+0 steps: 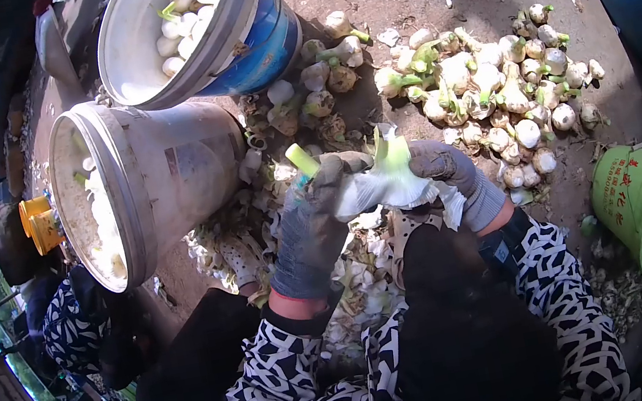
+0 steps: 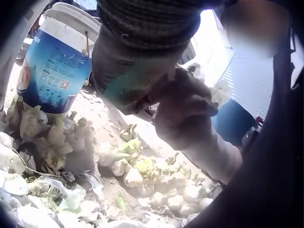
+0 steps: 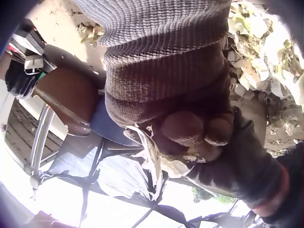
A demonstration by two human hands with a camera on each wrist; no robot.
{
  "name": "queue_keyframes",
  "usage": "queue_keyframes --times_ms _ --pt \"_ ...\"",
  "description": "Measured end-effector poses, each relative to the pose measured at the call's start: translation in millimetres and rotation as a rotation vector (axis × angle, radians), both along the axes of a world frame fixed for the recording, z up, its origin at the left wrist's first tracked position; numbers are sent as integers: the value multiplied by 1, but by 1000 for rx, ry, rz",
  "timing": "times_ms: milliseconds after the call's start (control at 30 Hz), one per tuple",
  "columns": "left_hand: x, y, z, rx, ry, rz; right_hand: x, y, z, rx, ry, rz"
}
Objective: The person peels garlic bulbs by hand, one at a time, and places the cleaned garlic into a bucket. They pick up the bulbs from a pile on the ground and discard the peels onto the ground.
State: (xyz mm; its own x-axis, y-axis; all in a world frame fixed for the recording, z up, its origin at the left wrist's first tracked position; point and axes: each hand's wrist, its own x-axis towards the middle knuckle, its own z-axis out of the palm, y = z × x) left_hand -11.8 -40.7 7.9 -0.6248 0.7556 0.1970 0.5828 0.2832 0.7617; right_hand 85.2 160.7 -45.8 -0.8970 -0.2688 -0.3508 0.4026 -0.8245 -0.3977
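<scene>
Both hands wear grey knitted gloves with dark, soiled palms. My left hand [image 1: 308, 215] grips a garlic bulb, mostly hidden by the fingers, its cut green stem [image 1: 302, 159] poking up above them. Stretched between the hands is a sheet of white garlic skin [image 1: 383, 189] with a pale green top. My right hand [image 1: 454, 177] pinches the right end of that skin, and a torn flap hangs below its fingers. In the right wrist view, dry skin [image 3: 154, 161] dangles beside the curled fingers [image 3: 183, 129]; the left glove [image 3: 237, 161] is close against them.
A heap of untrimmed garlic [image 1: 490, 85] lies on the ground ahead right. Two buckets, a whitish one [image 1: 177, 166] and a blue one [image 1: 260, 48], hold peeled bulbs at left. Loose skins [image 1: 365, 279] cover the ground below the hands. A green bucket [image 1: 626, 198] lies tipped at right.
</scene>
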Motion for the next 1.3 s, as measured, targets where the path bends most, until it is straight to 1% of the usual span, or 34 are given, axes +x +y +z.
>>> queue_keyframes --times_ms 33,67,100,133,167,200,233,300,333,367,433,467,500,533,567,600,667,700,767,800,833,900,933,967,1033,1067,1100,1133,1167,1233,1267,1300 --pt "-2 -1 -2 103 -24 -6 6 2 0 -15 -30 1" --pt "-6 -2 1 129 -58 -78 10 7 5 -68 -18 45" --pt "-2 3 9 136 -119 22 14 12 11 -119 -5 88" --pt "1 2 -14 426 -640 210 23 8 11 99 -44 -14" --pt "-5 11 -14 717 -1162 404 23 16 27 48 -48 -12" --pt "-15 7 -3 1070 -1691 236 25 18 47 42 -52 -10" --pt "-23 1 -2 1133 -1769 324 27 17 69 52 -53 -78" --pt "-28 3 12 1072 -1732 399 26 12 91 69 -37 -216" --pt "-27 0 8 987 -1633 447 33 22 68 284 126 75" --pt "-27 -2 9 893 -1512 414 42 33 41 504 282 366" --pt "-25 -6 1 194 -447 280 9 -3 45 1467 577 582" --pt "-24 -1 16 120 -271 238 -4 -11 47 1633 585 617" --pt "-26 -3 13 139 -285 178 -14 -15 47 1796 595 658" --pt "-26 -8 18 110 -335 145 -16 -18 48 1498 506 328" --pt "-23 -14 25 72 -391 109 -23 -18 52 1235 433 246" --pt "-17 -14 27 61 -403 99 -28 -20 56 1225 400 245" --pt "-12 -7 28 143 -328 117 -40 -19 66 1252 364 251" --pt "-13 -2 30 144 -332 107 -42 -20 64 1256 355 246" --pt "-15 6 35 233 -575 126 -43 -24 59 1197 355 181" --pt "-12 7 30 270 -606 183 -41 -25 62 1092 332 162" --pt "-11 7 29 266 -611 177 -40 -24 65 1091 325 158" --pt "-10 7 28 211 -707 245 -39 -21 69 858 170 270" --pt "-8 3 20 -25 -9 152 -41 -19 74 921 198 285" --pt "-8 -1 15 -27 -12 148 -40 -19 72 918 193 282" --pt "-10 -6 11 -77 69 97 -37 -16 64 880 51 337" --pt "-12 -1 26 -126 -35 110 -34 -16 52 880 54 335" --pt "-7 2 26 86 -143 184 -28 -16 31 1075 172 361" --pt "-8 2 15 284 -333 205 -23 -17 11 1269 296 385" --pt "-11 4 7 483 -517 227 -18 -22 5 1402 445 580" --pt "-14 7 11 586 -1122 380 -8 -38 7 1499 497 1067" --pt "-19 3 7 819 -1516 357 -6 -40 4 1502 507 1062" --pt "-14 7 4 749 -1341 396 -1 -38 -3 1473 535 868"
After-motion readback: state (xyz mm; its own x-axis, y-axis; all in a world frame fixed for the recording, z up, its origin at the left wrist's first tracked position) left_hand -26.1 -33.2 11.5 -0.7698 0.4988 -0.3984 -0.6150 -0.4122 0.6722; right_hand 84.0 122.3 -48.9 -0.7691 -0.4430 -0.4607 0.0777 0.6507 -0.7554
